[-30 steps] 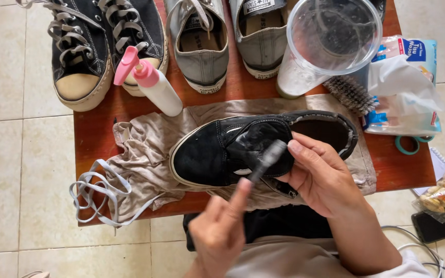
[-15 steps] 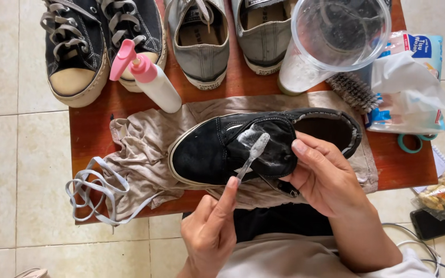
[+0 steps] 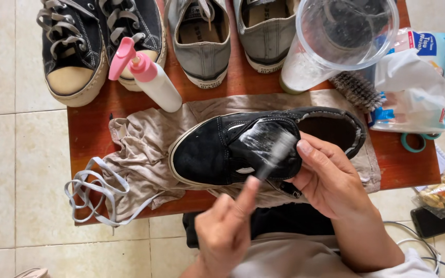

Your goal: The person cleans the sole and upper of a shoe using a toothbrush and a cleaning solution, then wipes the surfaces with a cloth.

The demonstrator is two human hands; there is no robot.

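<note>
Two bare hands worked over one black slip-on shoe (image 3: pixel 217 152). The left hand (image 3: pixel 227 231) was closed around the handle of a toothbrush (image 3: pixel 274 154), forefinger stretched along it, and the blurred brush head lay on the soapy tongue of the shoe. The right hand (image 3: pixel 330 180) gripped the shoe's near side by its opening, thumb pressed against the upper. That shoe lay on its side on a crumpled beige cloth (image 3: pixel 145 149) spread over a small reddish wooden table (image 3: pixel 91 139). Loose grey laces (image 3: pixel 91 190) hung off the table's near left corner. Behind the cloth stood a white bottle with a pink pump (image 3: pixel 148 77), a pair of black sneakers (image 3: pixel 73 46), a pair of grey sneakers (image 3: pixel 202 46), a clear plastic cup (image 3: pixel 341 36) and a scrubbing brush (image 3: pixel 356 90).
</note>
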